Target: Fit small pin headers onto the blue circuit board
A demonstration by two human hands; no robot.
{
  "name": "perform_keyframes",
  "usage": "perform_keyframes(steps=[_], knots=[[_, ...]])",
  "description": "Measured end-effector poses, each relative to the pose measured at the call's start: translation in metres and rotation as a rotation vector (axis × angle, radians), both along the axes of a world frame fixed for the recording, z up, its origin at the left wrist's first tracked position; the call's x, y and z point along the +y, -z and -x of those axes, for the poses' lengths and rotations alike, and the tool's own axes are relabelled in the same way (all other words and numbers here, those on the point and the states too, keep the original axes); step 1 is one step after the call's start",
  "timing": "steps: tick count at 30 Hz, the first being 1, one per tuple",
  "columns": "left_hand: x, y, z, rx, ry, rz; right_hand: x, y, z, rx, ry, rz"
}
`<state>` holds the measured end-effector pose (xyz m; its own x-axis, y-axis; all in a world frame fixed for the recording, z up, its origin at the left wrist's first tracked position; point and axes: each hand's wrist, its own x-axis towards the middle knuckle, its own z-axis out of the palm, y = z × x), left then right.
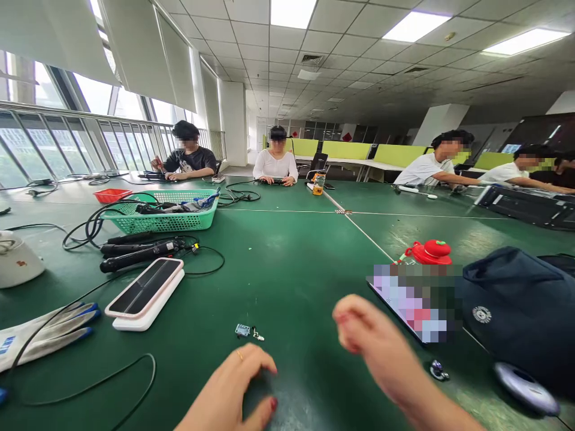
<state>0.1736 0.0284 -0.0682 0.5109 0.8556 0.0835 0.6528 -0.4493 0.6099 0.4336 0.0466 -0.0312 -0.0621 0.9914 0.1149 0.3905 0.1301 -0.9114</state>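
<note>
My left hand (231, 386) hovers low over the green table (278, 275), thumb and fingers apart and nothing between them. Just beyond its knuckles lie a small blue circuit board (242, 330) and a little black-and-silver part (258, 335), side by side and not touched. To the right, my right hand (366, 332) is raised above the tabletop with its fingers curled in. Slight blur and the curled fingers hide whether anything is inside. Close to that hand rests a tablet-like device with a lit, blurred-out screen (404, 302).
On the left are a green basket (166, 224) of cables and tools, black rods (141, 254), a phone (146, 287) on a white block, and gloves (45, 335). A dark bag (516, 311), red-lidded bottle (431, 252) and round purple device (525, 389) stand right. Several people sit beyond.
</note>
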Motion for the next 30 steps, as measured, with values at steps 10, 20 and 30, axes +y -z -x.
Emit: perform_keyframes(steps=[10,20,30], knots=[[0.060,0.027,0.011,0.227,-0.144,-0.205,0.042,0.063,0.076,-0.613,-0.357,-0.120],[0.085,0.032,-0.011,0.171,-0.126,-0.126,0.069,0.072,0.092,-0.559,-0.266,-0.142],[0.096,0.033,-0.017,-0.079,-0.179,-0.004,0.078,0.077,0.084,-0.418,-0.209,-0.059]])
